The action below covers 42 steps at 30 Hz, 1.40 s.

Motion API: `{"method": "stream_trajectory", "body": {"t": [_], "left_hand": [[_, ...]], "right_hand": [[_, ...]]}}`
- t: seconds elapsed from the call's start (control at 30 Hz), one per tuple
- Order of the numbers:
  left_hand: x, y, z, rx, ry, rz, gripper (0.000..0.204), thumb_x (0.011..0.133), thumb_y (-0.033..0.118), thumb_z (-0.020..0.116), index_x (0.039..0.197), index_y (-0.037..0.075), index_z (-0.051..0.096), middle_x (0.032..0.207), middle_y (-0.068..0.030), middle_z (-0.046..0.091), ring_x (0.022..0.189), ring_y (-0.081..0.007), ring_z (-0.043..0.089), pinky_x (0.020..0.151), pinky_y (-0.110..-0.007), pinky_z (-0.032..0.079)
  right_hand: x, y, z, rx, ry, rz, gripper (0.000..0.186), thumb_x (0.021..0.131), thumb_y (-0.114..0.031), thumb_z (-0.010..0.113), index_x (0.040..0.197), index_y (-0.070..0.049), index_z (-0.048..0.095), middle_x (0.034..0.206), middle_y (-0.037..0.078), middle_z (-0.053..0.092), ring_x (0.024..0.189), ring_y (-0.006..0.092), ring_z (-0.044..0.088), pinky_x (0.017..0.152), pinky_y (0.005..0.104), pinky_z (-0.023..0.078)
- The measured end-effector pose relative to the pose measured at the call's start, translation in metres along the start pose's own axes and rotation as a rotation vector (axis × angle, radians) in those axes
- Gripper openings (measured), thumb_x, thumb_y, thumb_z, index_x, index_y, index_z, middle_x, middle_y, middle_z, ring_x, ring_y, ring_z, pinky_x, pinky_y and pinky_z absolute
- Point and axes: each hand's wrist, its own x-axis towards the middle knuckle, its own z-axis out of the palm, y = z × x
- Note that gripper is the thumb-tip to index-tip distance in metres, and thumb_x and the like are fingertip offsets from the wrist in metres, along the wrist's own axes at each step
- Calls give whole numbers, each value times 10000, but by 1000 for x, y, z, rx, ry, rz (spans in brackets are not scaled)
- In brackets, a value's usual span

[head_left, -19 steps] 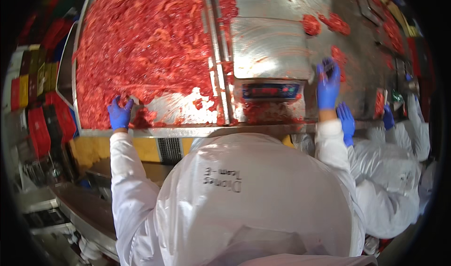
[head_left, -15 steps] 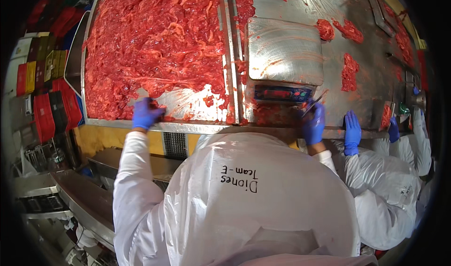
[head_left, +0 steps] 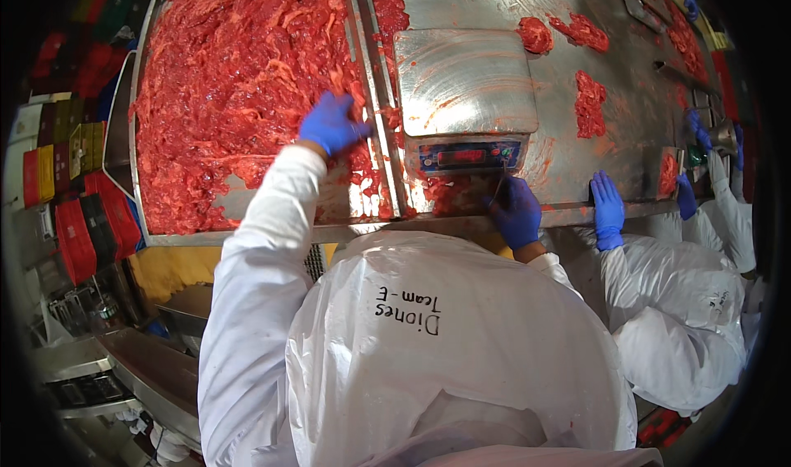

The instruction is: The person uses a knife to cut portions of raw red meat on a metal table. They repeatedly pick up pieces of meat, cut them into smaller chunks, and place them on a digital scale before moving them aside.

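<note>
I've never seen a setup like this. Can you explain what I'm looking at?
There's no machine arm, just a person's two blue-gloved hands, seen from a fisheye camera on their head, looking down. Raw red meat covers most of a steel tray on the left. The left hand is over it, fingers spread. The right hand, in front of a digital scale, seems to hold a thin tool, too unclear to name. Meat pieces lie beyond; another gloved hand belongs to a co-worker.
</note>
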Motion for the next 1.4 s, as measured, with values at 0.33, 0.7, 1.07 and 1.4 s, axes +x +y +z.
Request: {"method": "stream_trajectory", "body": {"t": [0.33,0.7,1.07,1.4], "left_hand": [[-114,-11,66,42,-575,264,475,822,214,792,1249,46,674,1012,-161,690,916,-284,702,822,-406,581],[-55,129,-100,-1211,-596,564,496,853,101,794,1322,7,661,1169,-47,713,1064,-126,653,959,-291,511],[-31,39,-48,-140,67,283,339,842,169,850,1150,81,738,1080,-145,693,1059,-265,700,897,-357,568],[-97,-3,29,-374,-849,321,219,846,-19,788,1036,31,691,949,-16,669,903,-128,615,835,-294,535]], "right_hand": [[-6,16,13,-42,44,-102,436,820,-363,794,1161,-120,675,1009,117,672,921,351,675,783,466,558],[-3,12,5,11,2,-8,442,824,-357,828,1148,-96,680,1001,124,681,931,338,688,809,436,550],[-3,4,0,59,6,18,442,840,-445,798,1098,-104,687,985,120,675,899,363,668,802,465,539],[-2,8,4,-49,32,-38,438,839,-429,804,1110,-109,677,945,112,659,872,357,665,789,469,543]]}}
